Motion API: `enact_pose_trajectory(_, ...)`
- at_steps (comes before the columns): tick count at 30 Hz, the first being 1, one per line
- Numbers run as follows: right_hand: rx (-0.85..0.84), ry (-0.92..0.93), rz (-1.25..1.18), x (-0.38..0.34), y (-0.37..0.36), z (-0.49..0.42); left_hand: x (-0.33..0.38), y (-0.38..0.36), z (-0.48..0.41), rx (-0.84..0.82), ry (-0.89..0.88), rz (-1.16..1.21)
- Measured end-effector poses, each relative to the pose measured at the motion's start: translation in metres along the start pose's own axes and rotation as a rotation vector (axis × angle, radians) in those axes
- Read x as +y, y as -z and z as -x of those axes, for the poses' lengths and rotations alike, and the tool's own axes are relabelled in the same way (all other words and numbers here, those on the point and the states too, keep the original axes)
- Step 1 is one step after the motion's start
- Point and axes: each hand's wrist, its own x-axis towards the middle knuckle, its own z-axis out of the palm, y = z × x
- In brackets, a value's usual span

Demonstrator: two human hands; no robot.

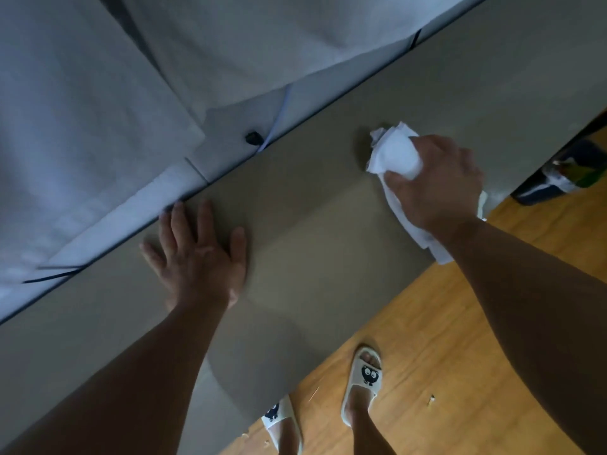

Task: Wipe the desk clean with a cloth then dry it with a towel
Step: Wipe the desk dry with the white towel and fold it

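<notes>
Here the right hand [437,182] grips a crumpled white cloth [395,154], fingers curled round it, and presses it onto the grey desk [322,244] at about two o'clock from the desk's middle. A tail of the cloth trails under the wrist towards five o'clock and reaches the desk's near edge. The left hand [197,257] lies flat on the desk at nine o'clock, fingers straight and spread, fingertips close to the far edge. Beyond that edge, at eleven o'clock, hangs pale fabric [82,110], perhaps a curtain; the dim light makes it hard to tell. At five o'clock, white slippers [364,376] stand on a wooden floor [460,356].
</notes>
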Motion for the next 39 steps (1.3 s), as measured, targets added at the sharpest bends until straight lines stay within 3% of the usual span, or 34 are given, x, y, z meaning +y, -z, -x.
enact_pose_trajectory(7,-0.070,0.001,0.017,-0.032,0.007,0.026,0.003,0.006,0.001,-0.019,0.008,-0.043)
enact_pose_trajectory(13,-0.202,0.397,-0.079,-0.110,0.005,0.114,0.004,0.006,0.000,-0.022,0.032,-0.056)
enact_pose_trajectory(17,-0.307,0.512,-0.045,-0.115,-0.002,0.095,0.004,0.006,0.001,-0.003,0.035,-0.022)
enact_pose_trajectory(20,-0.261,0.481,0.004,-0.094,-0.006,0.057,0.002,0.007,0.002,0.010,0.037,-0.029)
enact_pose_trajectory(26,-0.143,0.167,0.096,-0.019,0.003,-0.050,0.003,0.006,0.001,0.000,0.035,-0.048)
enact_pose_trajectory(30,-0.130,0.012,0.072,-0.026,0.003,-0.054,0.004,0.005,0.000,-0.025,0.039,-0.080)
enact_pose_trajectory(39,-0.266,0.377,-0.024,-0.140,-0.007,0.063,0.005,0.006,0.000,0.009,0.035,-0.043)
